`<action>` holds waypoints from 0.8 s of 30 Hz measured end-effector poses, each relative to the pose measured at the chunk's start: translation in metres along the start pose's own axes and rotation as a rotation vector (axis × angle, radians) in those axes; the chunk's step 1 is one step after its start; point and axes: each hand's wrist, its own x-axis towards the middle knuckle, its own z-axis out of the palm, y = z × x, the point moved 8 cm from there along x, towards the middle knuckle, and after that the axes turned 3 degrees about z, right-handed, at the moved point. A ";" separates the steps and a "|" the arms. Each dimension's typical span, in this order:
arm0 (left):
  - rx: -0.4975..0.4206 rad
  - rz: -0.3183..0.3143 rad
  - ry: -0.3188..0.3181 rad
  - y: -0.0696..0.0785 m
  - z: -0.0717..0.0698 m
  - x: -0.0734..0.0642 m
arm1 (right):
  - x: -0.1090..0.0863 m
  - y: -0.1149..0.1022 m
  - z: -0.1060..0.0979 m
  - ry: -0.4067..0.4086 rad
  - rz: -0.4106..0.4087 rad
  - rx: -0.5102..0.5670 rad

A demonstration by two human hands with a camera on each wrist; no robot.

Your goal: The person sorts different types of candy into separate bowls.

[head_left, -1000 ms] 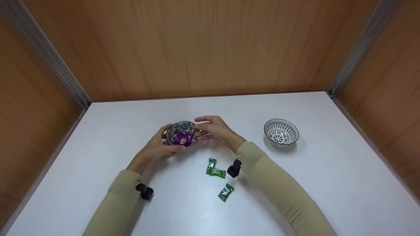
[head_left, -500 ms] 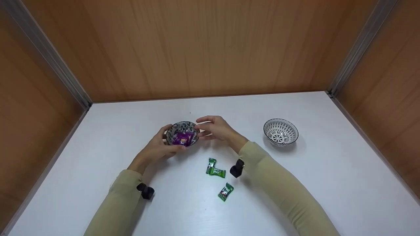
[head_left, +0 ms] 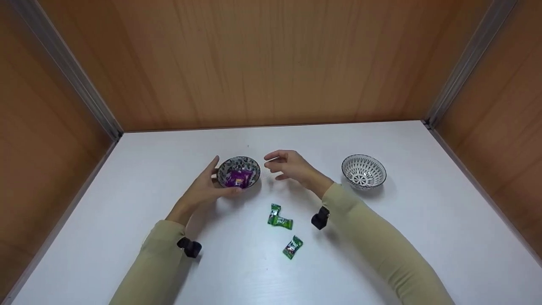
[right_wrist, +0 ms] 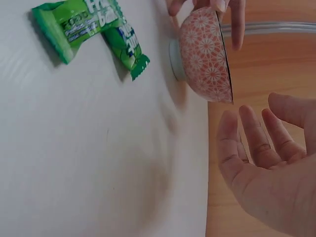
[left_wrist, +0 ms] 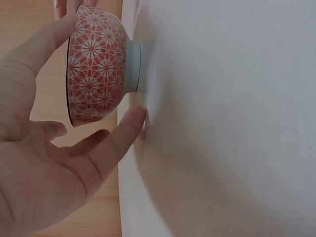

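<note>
In the head view a small bowl [head_left: 240,160] with a dark floral inside stands upright on the white table, left of centre. Purple-wrapped candies [head_left: 238,179] lie in it. Its outside is red with white flowers, as the left wrist view shows on the bowl [left_wrist: 96,66]. My left hand [head_left: 203,186] is spread around the bowl's left side. The thumb lies at the near rim; the other fingers stand apart from the wall. To the right of the bowl my right hand [head_left: 296,168] hovers, loosely bent, holding nothing and apart from the rim [right_wrist: 229,89].
Green-wrapped candies lie nearer the front: a touching pair [head_left: 279,218] and a single candy [head_left: 292,247]. A second bowl [head_left: 363,171], with a black-and-white pattern inside, stands at the right. Wooden panels [head_left: 271,63] wall the white table [head_left: 127,178] at the back and sides.
My right hand has come off the bowl's right rim and moved right. The left hand's fingers have spread away from the bowl, which stays about where it was.
</note>
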 end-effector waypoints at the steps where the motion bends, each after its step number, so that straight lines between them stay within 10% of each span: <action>1: 0.022 0.025 0.024 0.004 -0.002 -0.001 | -0.002 -0.002 -0.003 0.004 -0.015 -0.029; 8: 0.175 0.173 0.200 0.045 -0.007 -0.015 | -0.026 -0.016 -0.033 0.043 -0.161 -0.281; 13: 0.240 0.425 0.259 0.082 0.007 -0.034 | -0.049 -0.024 -0.056 0.076 -0.267 -0.455; 17: 0.256 0.506 0.167 0.100 0.030 -0.047 | -0.072 -0.027 -0.078 0.136 -0.330 -0.579; 24: 0.246 0.370 -0.144 0.090 0.078 -0.055 | -0.101 -0.018 -0.125 0.232 -0.388 -0.754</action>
